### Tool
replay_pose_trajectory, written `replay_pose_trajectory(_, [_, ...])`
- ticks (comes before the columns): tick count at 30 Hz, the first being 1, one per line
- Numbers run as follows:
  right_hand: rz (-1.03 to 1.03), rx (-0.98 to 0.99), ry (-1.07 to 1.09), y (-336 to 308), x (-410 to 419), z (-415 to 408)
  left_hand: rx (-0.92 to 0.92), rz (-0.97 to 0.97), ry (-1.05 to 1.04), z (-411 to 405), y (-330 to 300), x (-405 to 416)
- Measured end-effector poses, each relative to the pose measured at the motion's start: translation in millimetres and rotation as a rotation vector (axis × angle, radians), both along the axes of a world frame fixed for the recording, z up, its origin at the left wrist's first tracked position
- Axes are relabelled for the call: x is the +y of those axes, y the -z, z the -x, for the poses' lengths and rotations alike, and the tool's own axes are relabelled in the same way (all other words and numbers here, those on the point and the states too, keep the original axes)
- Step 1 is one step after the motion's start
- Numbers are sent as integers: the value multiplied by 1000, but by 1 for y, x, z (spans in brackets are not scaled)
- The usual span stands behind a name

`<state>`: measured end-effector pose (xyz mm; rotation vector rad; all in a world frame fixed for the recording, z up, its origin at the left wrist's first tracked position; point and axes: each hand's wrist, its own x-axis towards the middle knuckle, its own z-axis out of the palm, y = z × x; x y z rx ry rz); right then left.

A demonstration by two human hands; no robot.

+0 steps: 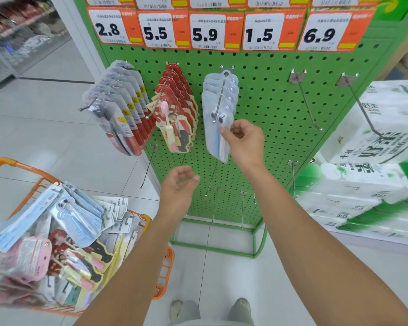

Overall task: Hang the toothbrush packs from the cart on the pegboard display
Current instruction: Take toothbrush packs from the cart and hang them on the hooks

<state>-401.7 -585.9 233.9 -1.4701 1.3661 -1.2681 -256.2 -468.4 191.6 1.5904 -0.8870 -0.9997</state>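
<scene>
At the green pegboard [268, 90], right hand [245, 142] fingers pinching the front blue pack [215, 137], left hand [178, 187] loosely curled, empty

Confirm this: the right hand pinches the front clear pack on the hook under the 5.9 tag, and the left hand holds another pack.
Not quite. In the head view the left hand holds nothing, its fingers loosely curled. The right hand does pinch the front clear pack under the 5.9 tag.

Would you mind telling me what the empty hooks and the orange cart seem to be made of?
The empty hooks look like thin bare metal wire: grey, with a slight shine. The orange cart looks like coated metal wire with glossy plastic corner pieces, though I can't confirm that.
</scene>
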Motion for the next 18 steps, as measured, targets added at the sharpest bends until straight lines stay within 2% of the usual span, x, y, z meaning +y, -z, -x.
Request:
replay_pose_trajectory(8, [-42, -63, 68, 12, -9, 0, 58, -79, -182, -31, 29, 42])
replay_pose_trajectory(12, [-131, -109, 240, 47, 33, -13, 96, -135, -280, -50, 46, 72])
replay_pose_trajectory(13, [-162, -118, 217, 60, 53, -22, 96, -161, -313, -56, 53, 85])
replay_pose_trajectory(15, [-295, -60, -13, 91, 96, -48, 92, -238, -399, -74, 71, 115])
replay_pose_trajectory(18, [-523, 118, -517, 135, 156, -92, 100, -368, -563, -109, 100, 162])
